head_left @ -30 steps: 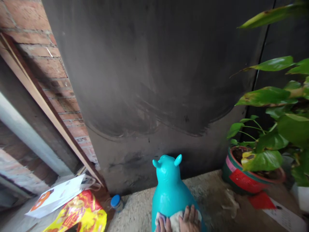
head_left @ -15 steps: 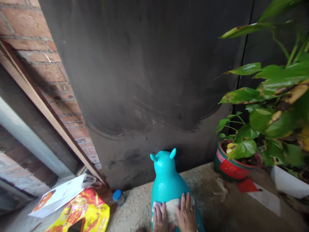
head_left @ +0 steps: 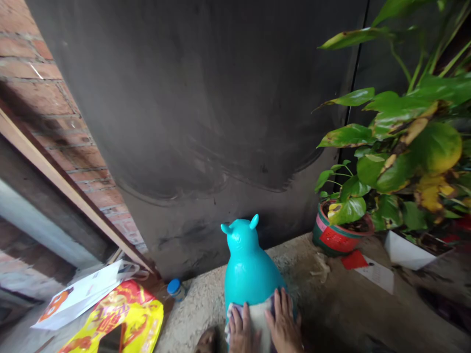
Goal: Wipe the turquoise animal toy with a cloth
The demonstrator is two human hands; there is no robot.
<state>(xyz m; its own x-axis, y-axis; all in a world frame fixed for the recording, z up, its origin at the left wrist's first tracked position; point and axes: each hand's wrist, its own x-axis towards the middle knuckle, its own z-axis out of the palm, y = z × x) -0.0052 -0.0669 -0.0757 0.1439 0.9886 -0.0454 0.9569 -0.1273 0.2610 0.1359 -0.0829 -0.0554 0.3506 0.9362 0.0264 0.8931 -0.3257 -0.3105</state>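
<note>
Cloth [head_left: 256, 318] lies pressed on the back of a turquoise animal toy [head_left: 249, 269], under the left hand [head_left: 240, 333] and right hand [head_left: 283, 326], fingers flat and slightly spread. A blue-capped bottle [head_left: 175, 289] sits left; beyond, perhaps damp, a dark wall [head_left: 206, 122] and potted plant [head_left: 342, 230].

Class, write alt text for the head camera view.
Both hands, left hand and right hand, press a cloth against a turquoise animal-shaped toy before a dark door, with a potted plant to its right.
</note>
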